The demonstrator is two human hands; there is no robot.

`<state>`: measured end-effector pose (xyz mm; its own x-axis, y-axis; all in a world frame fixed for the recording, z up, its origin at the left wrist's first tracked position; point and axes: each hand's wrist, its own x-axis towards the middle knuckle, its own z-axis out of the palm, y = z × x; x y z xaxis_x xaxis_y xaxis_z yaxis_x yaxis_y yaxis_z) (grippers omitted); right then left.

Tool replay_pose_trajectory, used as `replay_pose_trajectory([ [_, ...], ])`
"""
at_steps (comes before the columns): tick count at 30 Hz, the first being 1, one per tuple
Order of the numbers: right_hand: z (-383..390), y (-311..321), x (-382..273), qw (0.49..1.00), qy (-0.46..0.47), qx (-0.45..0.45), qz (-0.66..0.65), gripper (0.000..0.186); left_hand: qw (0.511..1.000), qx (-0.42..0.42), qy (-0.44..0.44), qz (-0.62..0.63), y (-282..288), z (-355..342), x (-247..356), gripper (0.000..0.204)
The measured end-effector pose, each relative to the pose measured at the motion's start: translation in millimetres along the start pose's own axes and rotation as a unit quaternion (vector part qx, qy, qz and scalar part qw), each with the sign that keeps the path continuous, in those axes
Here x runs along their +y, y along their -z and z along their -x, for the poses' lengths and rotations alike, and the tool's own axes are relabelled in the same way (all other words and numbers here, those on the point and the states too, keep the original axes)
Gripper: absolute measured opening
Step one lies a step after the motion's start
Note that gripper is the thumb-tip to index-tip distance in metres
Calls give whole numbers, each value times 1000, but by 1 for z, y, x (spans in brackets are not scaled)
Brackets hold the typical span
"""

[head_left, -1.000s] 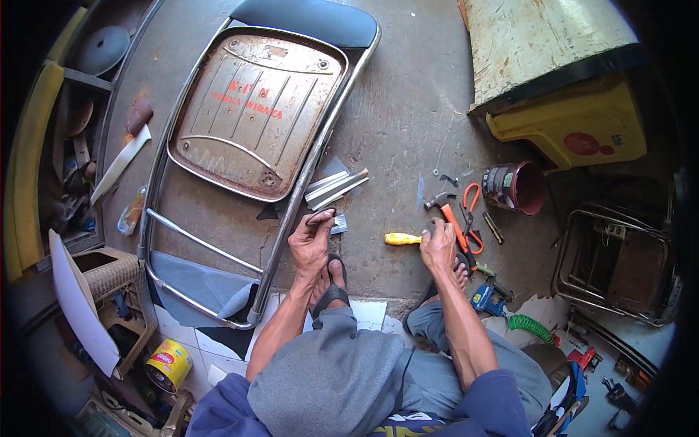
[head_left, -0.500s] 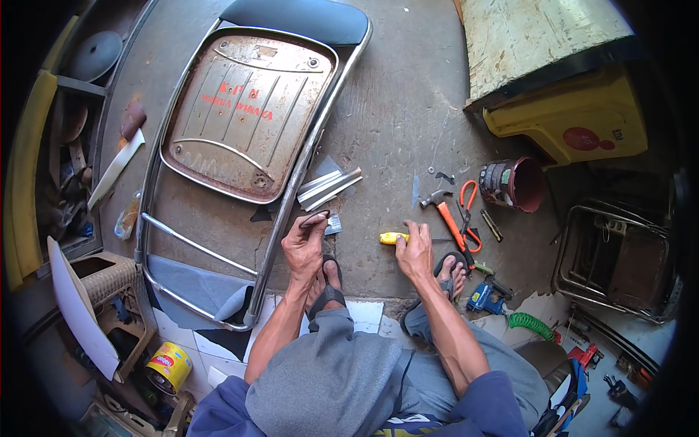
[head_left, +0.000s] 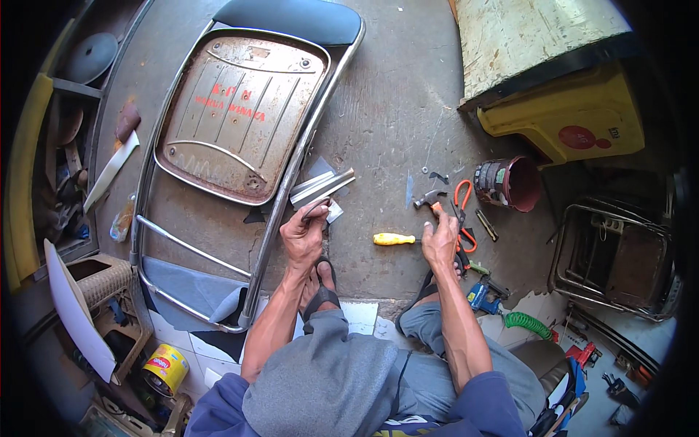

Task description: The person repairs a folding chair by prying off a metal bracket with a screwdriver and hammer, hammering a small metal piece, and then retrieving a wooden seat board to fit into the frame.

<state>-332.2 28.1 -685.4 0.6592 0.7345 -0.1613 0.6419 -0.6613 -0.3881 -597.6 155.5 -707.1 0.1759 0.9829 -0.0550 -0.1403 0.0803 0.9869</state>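
right of the folding chair, our left hand pinches a dark strip; farther right of it, our right hand is over the hammer (gripping or not, we cannot tell). the step looks like a reach; lifting calls for closed fingers.

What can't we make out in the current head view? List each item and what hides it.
All in the head view:
Yellow-handled screwdriver: its tip, hidden behind the right hand.
Claw hammer: part of its orange handle, covered by that hand.
Dark loop in the left hand: what it is, too small and partly covered.
Folding chair's padded backrest: its far edge, cut off by the picture's upper edge.
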Motion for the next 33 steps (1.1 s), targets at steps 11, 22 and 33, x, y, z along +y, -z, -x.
replay_pose_trajectory([
  [11, -31, -6, 70, 983, 67, -15, 172, 27, 988, -67, -71, -117, -10, -12, 4, 30],
  [22, -7, 100, -137, 898, 376, -129, -188, 54, 983, -63, -105, -136, -6, -6, 8, 33],
  [33, 5, 102, -127, 861, 507, -21, -29, 51, 976, -84, -61, -190, -9, -7, 20, 31],
])
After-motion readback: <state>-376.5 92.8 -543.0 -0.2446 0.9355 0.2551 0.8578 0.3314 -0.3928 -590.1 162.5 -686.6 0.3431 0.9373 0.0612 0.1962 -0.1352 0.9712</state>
